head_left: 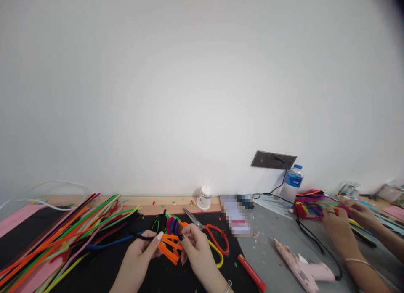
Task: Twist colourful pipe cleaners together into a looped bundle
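Note:
My left hand (141, 254) pinches a bundle of bent orange pipe cleaners (169, 254) from the left, its thumb on top. A black pipe cleaner (141, 236) sticks out leftward by its fingers. My right hand (196, 247) grips the same orange bundle from the right, thumb and fingertips closed on it. Just behind both hands lies a clump of black, green, purple and blue pipe cleaners (172, 225), partly hidden by the fingers. Scissors (194, 219) with red and yellow handles lie right beside my right hand.
Many loose coloured pipe cleaners (78, 232) spread at left on the black mat (101, 272). An upturned paper cup (204, 199) stands near the wall. Rightward are a red-handled tool (251, 273), a pink glue gun (304, 270), a water bottle (293, 183) and another person's hands (339, 225).

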A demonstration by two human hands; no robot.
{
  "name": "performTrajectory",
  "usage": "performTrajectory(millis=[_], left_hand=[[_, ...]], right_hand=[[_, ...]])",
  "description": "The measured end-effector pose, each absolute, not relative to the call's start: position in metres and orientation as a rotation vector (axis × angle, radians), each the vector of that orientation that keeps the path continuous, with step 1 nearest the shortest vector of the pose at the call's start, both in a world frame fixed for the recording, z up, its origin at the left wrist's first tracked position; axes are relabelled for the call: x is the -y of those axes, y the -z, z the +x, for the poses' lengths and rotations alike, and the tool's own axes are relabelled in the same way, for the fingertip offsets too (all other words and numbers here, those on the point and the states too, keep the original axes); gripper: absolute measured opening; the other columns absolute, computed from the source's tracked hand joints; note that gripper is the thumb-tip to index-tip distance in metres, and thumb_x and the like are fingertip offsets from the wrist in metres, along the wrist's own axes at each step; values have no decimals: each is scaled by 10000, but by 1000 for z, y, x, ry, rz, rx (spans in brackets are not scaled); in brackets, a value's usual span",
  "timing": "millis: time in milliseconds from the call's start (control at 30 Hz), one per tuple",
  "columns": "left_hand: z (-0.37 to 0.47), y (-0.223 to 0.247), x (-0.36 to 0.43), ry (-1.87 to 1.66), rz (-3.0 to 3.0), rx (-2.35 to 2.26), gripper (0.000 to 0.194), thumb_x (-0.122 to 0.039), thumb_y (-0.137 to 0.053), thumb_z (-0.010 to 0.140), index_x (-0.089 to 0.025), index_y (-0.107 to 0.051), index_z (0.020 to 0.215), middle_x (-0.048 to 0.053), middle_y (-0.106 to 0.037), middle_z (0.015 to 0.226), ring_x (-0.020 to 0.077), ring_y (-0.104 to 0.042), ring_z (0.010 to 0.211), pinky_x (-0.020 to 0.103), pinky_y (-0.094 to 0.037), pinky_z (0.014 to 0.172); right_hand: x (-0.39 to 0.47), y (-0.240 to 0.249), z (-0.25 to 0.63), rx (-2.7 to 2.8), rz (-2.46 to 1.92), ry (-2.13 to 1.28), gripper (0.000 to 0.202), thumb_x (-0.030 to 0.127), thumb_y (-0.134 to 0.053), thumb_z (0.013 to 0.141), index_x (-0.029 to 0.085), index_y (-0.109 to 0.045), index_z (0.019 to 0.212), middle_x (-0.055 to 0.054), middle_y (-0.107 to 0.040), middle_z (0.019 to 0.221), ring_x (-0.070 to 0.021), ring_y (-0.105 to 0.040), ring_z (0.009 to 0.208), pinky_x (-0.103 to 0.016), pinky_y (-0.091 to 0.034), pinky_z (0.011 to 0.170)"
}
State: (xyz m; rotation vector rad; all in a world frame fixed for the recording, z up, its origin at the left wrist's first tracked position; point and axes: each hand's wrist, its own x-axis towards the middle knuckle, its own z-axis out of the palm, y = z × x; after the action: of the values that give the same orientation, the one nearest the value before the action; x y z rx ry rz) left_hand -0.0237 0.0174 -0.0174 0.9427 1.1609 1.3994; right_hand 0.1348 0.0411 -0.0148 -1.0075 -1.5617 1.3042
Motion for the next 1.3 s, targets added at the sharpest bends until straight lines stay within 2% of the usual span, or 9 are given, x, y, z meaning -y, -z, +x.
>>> performTrajectory(millis=[133, 267, 400, 567, 700, 800, 967, 1067, 1300], left_hand=[[-20, 18, -15, -1359, 983, -1122, 286, -436, -668, 635, -160, -593, 623, -13, -624, 559, 167, -590, 570, 274, -502, 582], [-21, 18, -16, -1369, 1067, -1184, 298, -444, -631, 672, -168, -561, 583, -45, -554, 470, 125, -519, 468, 214, -422, 475], [-23, 18, -18, -1383, 1079, -1208, 319, -465, -624, 664, -179, -531, 559, -58, -516, 446, 122, -484, 437, 213, -378, 447], [-23, 20, -19, -1372, 1072, -1202, 311, -457, -617, 675, -181, -527, 566, -54, -521, 442, 122, -482, 442, 211, -379, 455], [-22, 21, -18, -1374, 1117, -1209, 290, -426, -609, 697, -181, -524, 566, -54, -518, 444, 119, -475, 443, 211, -383, 459], [-21, 21, -17, -1400, 1138, -1200, 265, -399, -613, 706, -183, -525, 581, -61, -513, 456, 116, -478, 452, 206, -386, 461], [-21, 26, -17, -1402, 1117, -1168, 177, -360, -617, 715, -186, -589, 733, -44, -588, 569, 134, -545, 532, 213, -435, 505], [-21, 27, -17, -1401, 1059, -1173, 252, -362, -638, 692, -184, -610, 868, -11, -654, 679, 167, -595, 619, 234, -470, 542], [-16, 13, -14, -1356, 877, -987, 311, -371, -722, 607, -173, -646, 836, 28, -705, 769, 201, -640, 684, 300, -537, 618]], right_hand=[[-38, 8, 138, 1651, -1049, -1148, 232, 297, -463, 815, 181, -404, 623, 60, -429, 486, -64, -398, 386, -164, -298, 388], [-36, 6, 138, 1679, -1076, -1071, 237, 266, -455, 818, 181, -407, 603, 55, -431, 492, -67, -398, 402, -169, -288, 403], [-38, 9, 136, 1625, -1055, -1235, 243, 346, -485, 802, 180, -416, 638, 61, -445, 467, -63, -386, 364, -163, -278, 368], [-38, 11, 131, 1517, -983, -1456, 286, 409, -554, 732, 142, -494, 812, 26, -552, 553, -56, -402, 329, -174, -321, 350], [-36, 8, 130, 1540, -1033, -1467, 237, 363, -544, 738, 126, -553, 749, 32, -518, 493, -62, -400, 331, -180, -328, 364], [-35, 6, 132, 1630, -1042, -1445, 260, 318, -491, 785, 129, -579, 628, 35, -472, 473, -53, -354, 347, -174, -270, 365], [-34, 4, 134, 1696, -1020, -1347, 326, 269, -510, 785, 135, -520, 488, 48, -379, 437, -57, -303, 412, -191, -200, 406], [-35, 4, 133, 1641, -1042, -1317, 317, 263, -549, 752, 136, -480, 470, 51, -380, 436, -52, -301, 415, -188, -198, 409], [-42, 8, 131, 1225, -1053, -1501, 335, 445, -624, 663, 145, -497, 586, 32, -498, 425, -60, -382, 281, -167, -270, 290]])
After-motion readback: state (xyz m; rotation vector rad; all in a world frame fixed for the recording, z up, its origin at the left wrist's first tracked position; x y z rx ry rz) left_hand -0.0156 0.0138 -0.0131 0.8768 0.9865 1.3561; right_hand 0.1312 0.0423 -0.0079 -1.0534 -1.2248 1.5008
